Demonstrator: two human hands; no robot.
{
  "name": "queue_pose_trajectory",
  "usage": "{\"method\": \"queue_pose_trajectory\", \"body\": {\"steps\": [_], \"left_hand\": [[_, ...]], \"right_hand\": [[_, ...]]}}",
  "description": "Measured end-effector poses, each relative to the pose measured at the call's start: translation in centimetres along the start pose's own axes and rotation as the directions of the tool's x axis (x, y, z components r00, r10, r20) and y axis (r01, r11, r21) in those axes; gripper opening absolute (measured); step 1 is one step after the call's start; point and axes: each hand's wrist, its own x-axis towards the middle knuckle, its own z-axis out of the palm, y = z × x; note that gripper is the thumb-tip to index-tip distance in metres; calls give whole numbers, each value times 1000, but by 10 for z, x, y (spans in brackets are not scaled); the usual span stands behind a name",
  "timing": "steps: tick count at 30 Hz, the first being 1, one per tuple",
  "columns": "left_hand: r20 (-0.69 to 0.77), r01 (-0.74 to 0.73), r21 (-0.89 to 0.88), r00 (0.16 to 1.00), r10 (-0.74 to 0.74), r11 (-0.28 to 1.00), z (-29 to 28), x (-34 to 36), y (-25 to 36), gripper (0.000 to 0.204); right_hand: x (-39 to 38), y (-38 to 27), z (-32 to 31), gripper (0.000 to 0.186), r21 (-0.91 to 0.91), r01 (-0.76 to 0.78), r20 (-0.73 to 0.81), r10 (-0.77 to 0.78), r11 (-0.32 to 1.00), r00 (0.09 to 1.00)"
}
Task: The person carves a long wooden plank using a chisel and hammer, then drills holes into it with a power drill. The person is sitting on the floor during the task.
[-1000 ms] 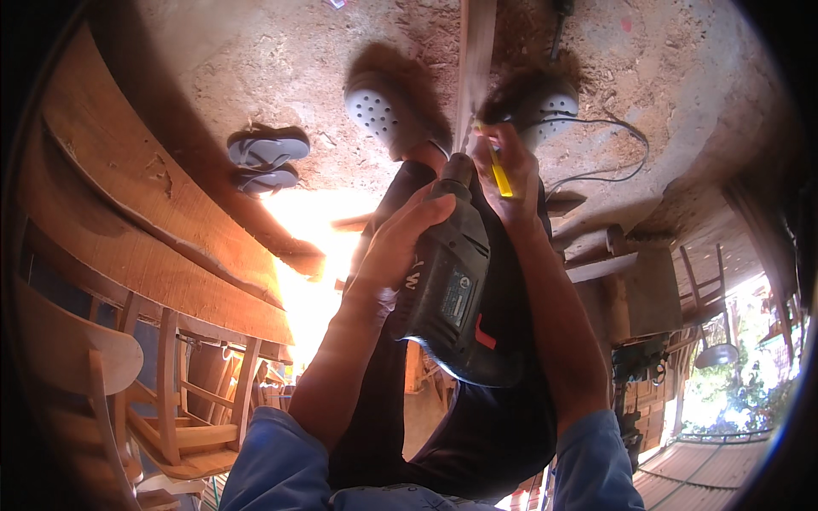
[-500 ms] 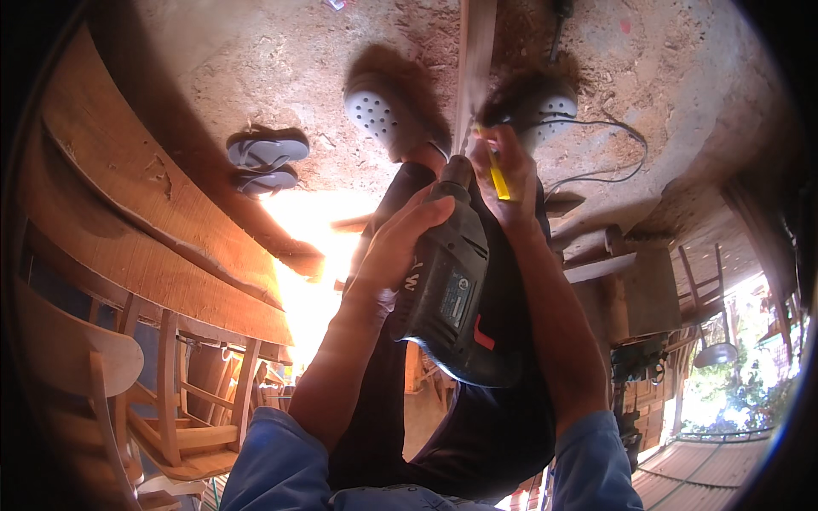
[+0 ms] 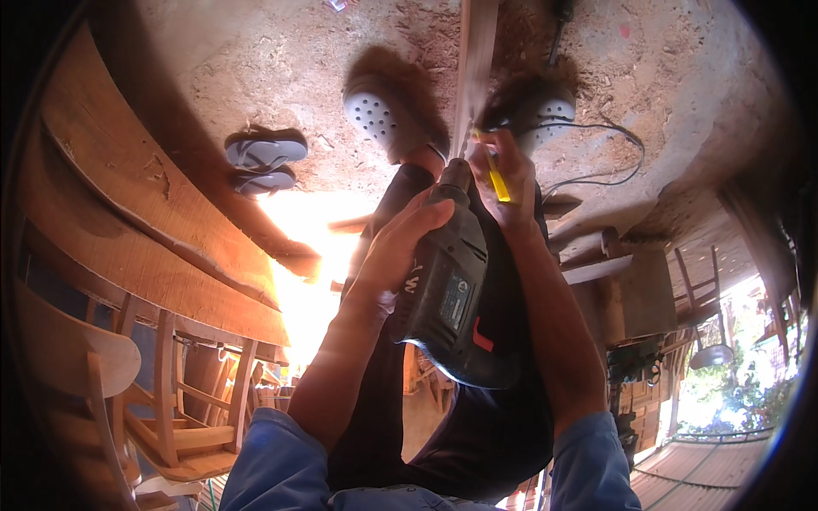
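Left hand [image 3: 399,247] clasps the dark drill [image 3: 443,298], chuck toward twelve! Right hand [image 3: 509,183], between one and two, grips a slim yellow tool [image 3: 498,180]; flip-flops [image 3: 266,155] at ten, wooden chair [image 3: 167,400] at eight!

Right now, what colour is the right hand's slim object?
The slim object in the right hand looks yellow, best seen in the head view.

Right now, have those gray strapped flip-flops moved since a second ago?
No; judged by the long brown wooden slab, the gray flip-flops show no shift.
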Motion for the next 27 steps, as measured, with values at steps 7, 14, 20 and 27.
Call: {"method": "queue_pose_trajectory", "body": {"steps": [7, 14, 20, 27], "left_hand": [[30, 24, -30, 999, -23, 999, 3, -4, 3, 61], [24, 24, -14, 999, -23, 1000, -2, 0, 0, 58], [79, 3, 54, 997, -7, 999, -8, 4, -1, 60], [59, 29, -24, 998, -28, 999, -4, 0, 1, 57]], "right_hand": [[35, -2, -12, 13, 210, -197, 62, 188, 958, 980], [90, 2, -23, 13, 169, -31, -37, 38, 985, 999], [78, -2, -21, 12, 187, -87, -16, 91, 979, 996], [32, -2, -11, 17, 165, -91, 51, 83, 982, 995]]}}
